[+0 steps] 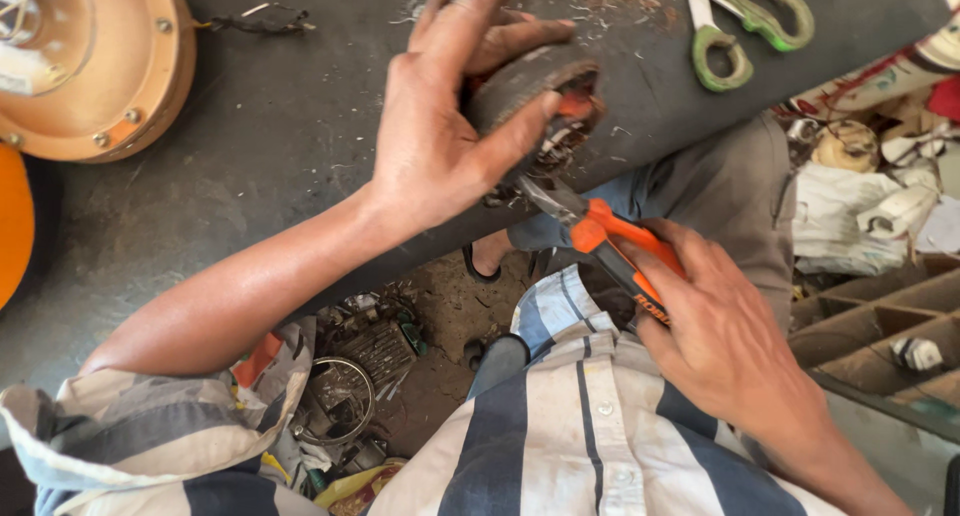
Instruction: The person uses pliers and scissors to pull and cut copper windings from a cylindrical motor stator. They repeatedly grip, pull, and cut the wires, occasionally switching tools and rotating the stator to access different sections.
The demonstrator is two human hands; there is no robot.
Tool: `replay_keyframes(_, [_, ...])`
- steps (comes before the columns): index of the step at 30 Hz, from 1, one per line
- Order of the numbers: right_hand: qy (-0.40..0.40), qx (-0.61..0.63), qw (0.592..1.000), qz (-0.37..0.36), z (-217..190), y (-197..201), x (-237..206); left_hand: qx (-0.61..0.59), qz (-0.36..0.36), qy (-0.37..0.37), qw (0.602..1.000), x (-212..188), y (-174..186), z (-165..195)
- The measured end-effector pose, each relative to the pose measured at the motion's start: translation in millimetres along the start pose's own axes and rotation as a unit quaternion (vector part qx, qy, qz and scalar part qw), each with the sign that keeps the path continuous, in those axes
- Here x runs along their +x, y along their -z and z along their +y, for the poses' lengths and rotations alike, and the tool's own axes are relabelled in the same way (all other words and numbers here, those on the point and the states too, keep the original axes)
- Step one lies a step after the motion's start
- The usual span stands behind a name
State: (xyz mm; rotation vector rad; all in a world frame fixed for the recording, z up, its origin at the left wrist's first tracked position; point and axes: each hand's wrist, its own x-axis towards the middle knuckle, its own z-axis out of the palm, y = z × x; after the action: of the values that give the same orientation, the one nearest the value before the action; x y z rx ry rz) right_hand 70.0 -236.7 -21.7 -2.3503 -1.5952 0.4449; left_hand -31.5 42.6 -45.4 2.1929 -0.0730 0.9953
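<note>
My left hand (450, 116) grips a round dark motor stator (530, 91) with copper windings, holding it tilted at the near edge of the dark workbench (280, 146). My right hand (725, 341) holds orange-handled pliers (610, 238). The pliers' metal jaws reach up into the windings on the underside of the stator.
A brown round fan housing (95, 61) lies at the bench's far left. Green-handled scissors (750, 26) rest at the far right of the bench. Wooden compartments (880, 326) with small parts stand to the right. Scrap parts and wire (350, 376) clutter the floor below.
</note>
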Motion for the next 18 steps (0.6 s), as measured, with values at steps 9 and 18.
replay_keyframes(9, [-0.023,-0.032,0.999,0.024,-16.9,4.4,1.4,-0.131,0.0,0.028,0.991,-7.8,-3.2,-16.6])
replay_keyframes(18, [0.004,-0.101,0.994,0.052,-30.8,3.8,12.1,-0.084,0.002,0.002,0.996,-7.9,-2.1,-12.8])
